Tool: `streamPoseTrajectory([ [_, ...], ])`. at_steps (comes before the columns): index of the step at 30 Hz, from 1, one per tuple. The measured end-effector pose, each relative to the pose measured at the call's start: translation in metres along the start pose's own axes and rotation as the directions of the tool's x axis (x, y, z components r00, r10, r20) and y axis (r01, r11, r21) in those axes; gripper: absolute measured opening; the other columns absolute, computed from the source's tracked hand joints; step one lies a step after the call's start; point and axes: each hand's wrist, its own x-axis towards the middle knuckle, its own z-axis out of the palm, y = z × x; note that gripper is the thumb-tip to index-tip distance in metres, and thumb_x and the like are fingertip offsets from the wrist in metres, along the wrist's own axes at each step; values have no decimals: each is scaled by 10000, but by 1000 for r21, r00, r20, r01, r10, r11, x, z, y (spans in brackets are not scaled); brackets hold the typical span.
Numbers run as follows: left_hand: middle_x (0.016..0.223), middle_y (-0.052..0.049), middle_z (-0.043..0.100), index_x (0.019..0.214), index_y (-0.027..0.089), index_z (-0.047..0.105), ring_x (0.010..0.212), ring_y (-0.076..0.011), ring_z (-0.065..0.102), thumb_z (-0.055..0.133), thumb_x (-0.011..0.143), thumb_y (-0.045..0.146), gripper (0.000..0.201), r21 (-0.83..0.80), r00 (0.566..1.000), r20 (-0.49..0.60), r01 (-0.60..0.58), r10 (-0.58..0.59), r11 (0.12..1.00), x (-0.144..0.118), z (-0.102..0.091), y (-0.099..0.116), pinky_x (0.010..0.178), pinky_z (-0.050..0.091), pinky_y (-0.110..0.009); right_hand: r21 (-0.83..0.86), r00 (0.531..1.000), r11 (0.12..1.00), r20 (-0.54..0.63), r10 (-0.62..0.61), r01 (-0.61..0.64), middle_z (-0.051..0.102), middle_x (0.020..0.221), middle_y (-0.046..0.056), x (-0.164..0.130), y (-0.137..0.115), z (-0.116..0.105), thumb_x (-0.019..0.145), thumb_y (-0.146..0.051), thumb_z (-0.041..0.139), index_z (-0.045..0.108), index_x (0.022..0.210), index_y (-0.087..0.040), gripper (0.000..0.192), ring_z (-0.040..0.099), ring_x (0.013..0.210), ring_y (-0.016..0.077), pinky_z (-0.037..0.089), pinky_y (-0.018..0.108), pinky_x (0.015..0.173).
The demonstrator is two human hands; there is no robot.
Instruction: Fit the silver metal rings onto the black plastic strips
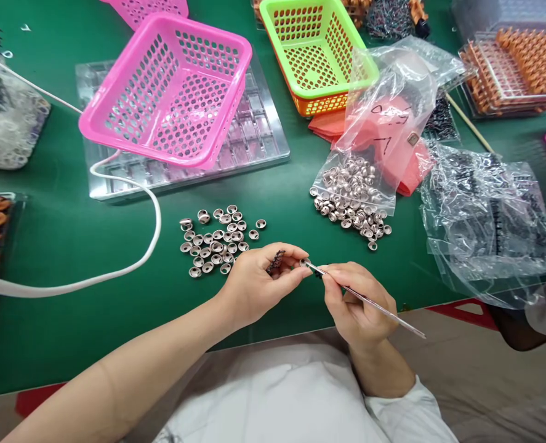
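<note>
My left hand (266,277) pinches a small metal ring (304,263) between thumb and fingertips. A small black toothed strip (276,261) also lies within its curled fingers. From the other side, my right hand (362,301) grips a thin metal rod, perhaps tweezers (378,306), whose tip meets the ring. Something small and black shows by the right fingertips, mostly hidden. Loose metal rings (216,247) lie spread on the green table (129,332) beyond my left hand. Farther right, a denser pile of similar rings (367,223) spills from a clear plastic bag (388,123).
A pink basket (199,147) sits on a clear compartment tray (273,135), with a white cable (152,227) running beside it. At the back stand a green basket (323,86) and stacked orange parts (535,61). Crumpled plastic bags (489,215) lie right; a tub (9,129) stands left.
</note>
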Motion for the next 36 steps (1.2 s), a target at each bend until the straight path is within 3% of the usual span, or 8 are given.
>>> streamPoseTrajectory([
  [15, 722, -26, 741, 946, 147, 759, 534, -95, 583, 723, 815, 259, 176, 97, 994, -2, -105, 106, 990, -1, 0, -3, 509, 491, -189, 77, 1000, 997, 2, 1, -1, 777, 938, 37, 0, 1, 1, 812, -2, 699, 670, 1100, -227, 367, 764, 829, 197, 641, 335, 663],
  [36, 742, -34, 745, 941, 147, 751, 597, -124, 632, 752, 799, 299, 208, 19, 1000, 5, -19, 19, 1000, -2, 1, -5, 554, 514, -218, 33, 1000, 999, 2, -18, 18, 783, 931, 38, 0, 0, 0, 826, -19, 705, 668, 1117, -227, 360, 762, 809, 186, 638, 323, 657],
])
